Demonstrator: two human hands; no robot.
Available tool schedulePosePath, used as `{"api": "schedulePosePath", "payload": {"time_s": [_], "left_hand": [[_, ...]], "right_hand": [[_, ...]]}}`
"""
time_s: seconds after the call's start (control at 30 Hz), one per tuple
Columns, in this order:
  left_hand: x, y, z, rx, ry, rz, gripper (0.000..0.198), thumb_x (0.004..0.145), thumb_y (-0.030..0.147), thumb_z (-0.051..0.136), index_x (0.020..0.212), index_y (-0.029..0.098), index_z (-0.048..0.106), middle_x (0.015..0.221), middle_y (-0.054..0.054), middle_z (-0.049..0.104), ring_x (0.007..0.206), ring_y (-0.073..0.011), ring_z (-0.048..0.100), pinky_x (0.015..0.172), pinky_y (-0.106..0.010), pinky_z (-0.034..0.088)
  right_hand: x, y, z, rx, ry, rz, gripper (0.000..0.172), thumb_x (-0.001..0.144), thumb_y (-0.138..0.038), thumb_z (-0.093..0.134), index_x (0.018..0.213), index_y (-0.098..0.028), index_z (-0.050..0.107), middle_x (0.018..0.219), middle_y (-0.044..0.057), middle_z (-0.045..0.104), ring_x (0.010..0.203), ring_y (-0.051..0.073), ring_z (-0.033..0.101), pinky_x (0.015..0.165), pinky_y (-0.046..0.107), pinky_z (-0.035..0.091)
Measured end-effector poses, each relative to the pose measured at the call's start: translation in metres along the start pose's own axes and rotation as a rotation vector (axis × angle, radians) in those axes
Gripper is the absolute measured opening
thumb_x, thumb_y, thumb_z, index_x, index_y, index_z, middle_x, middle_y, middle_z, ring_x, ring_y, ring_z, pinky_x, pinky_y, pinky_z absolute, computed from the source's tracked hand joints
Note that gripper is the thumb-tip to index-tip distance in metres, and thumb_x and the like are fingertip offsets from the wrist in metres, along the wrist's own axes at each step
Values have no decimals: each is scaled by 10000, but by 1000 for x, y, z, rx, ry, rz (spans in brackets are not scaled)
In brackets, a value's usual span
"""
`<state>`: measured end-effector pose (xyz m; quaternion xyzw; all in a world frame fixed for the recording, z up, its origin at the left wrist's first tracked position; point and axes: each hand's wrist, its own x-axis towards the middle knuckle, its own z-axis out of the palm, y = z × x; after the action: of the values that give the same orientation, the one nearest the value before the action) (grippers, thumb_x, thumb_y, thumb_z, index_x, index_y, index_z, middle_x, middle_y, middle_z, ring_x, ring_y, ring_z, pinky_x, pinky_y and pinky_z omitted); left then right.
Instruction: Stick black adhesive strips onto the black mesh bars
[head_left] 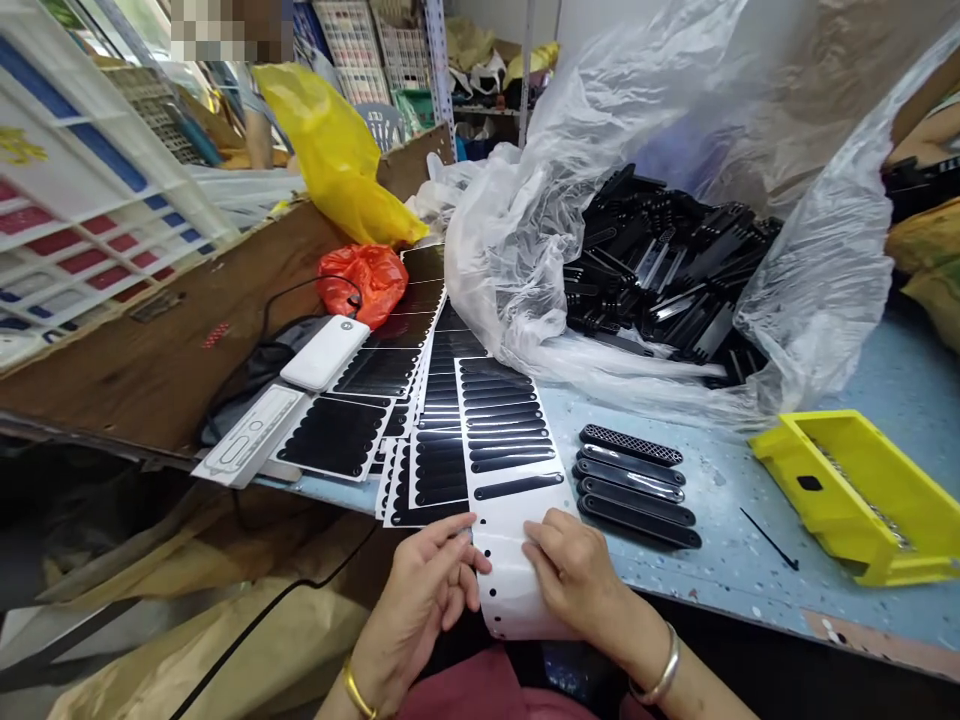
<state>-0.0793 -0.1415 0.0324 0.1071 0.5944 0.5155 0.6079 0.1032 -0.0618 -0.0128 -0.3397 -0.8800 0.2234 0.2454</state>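
Your left hand (424,600) and right hand (574,575) grip the curled end of a white backing sheet (514,590), which runs to 12 o'clock. Seemingly done: five black grille bars (637,487) at 2 o'clock. Seemingly left: black strips (506,430) on the sheet; black parts (667,270) bagged at 1 o'clock.

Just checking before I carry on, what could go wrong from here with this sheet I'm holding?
The white sheet is curved between your left hand and right hand, so the black strips on it might crease or lift. The black bars lie close to your right hand and could get knocked. The overlapping sheets reach near the table's edge and might slide off.
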Motion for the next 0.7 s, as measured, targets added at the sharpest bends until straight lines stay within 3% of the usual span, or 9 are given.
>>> {"api": "schedulePosePath", "payload": {"time_s": [0.1, 0.2, 0.27, 0.33, 0.43, 0.5, 0.6, 0.7], "left_hand": [[1, -17, -8, 85, 109, 85, 419, 680, 487, 766, 855, 121, 659, 586, -22, 631, 388, -80, 517, 310, -135, 266], [0, -31, -15, 186, 163, 88, 432, 635, 507, 790, 604, 110, 622, 546, -42, 622, 430, -94, 553, 359, -150, 372], [-1, -36, -10, 169, 83, 48, 388, 635, 470, 803, 656, 103, 676, 641, -79, 675, 566, -136, 625, 464, -184, 485], [-3, -37, 1, 69, 9, 28, 362, 647, 439, 803, 767, 109, 714, 724, -80, 694, 608, -137, 619, 506, -211, 521], [-4, -38, 17, -66, -59, 8, 391, 660, 435, 790, 866, 112, 717, 625, -29, 636, 450, -78, 499, 365, -168, 400], [-5, -41, 21, -69, -91, 12, 424, 661, 424, 790, 932, 108, 712, 587, -15, 613, 406, -63, 463, 320, -143, 315], [-4, -45, 17, -10, -71, 59, 489, 660, 399, 793, 1044, 111, 695, 566, 3, 599, 389, -60, 447, 309, -140, 302], [0, -43, 10, 47, 54, 144, 547, 663, 409, 787, 1115, 122, 677, 499, 54, 533, 342, -38, 366, 298, -143, 288]], "right_hand": [[-5, 0, -6, 81, 0, 8, 206, 895, -146, 495, 828, -152, 689, 679, 48, 567, 616, 156, 518, 575, 272, 342], [-10, -2, -12, 134, -13, -2, 220, 887, -152, 507, 777, -156, 698, 641, 38, 550, 598, 148, 509, 561, 268, 328], [-13, -4, -16, 152, -27, -13, 226, 880, -152, 513, 742, -155, 692, 624, 36, 546, 590, 145, 506, 553, 267, 321], [-14, -5, -18, 160, -47, -17, 251, 874, -154, 518, 670, -157, 665, 598, 32, 536, 570, 140, 501, 540, 267, 314], [-14, -4, -18, 183, -37, -3, 294, 864, -170, 540, 576, -168, 596, 557, 12, 511, 512, 123, 479, 512, 259, 313], [-11, -3, -13, 197, 47, 21, 213, 857, -181, 559, 653, -164, 616, 575, 6, 521, 508, 123, 486, 513, 254, 346], [-4, -6, -2, 197, 158, 36, 118, 863, -184, 555, 908, -140, 655, 646, 17, 558, 556, 144, 517, 544, 264, 410], [3, -11, 7, 152, 109, 21, 179, 861, -185, 552, 994, -130, 658, 681, 31, 573, 585, 159, 525, 556, 278, 426]]}}
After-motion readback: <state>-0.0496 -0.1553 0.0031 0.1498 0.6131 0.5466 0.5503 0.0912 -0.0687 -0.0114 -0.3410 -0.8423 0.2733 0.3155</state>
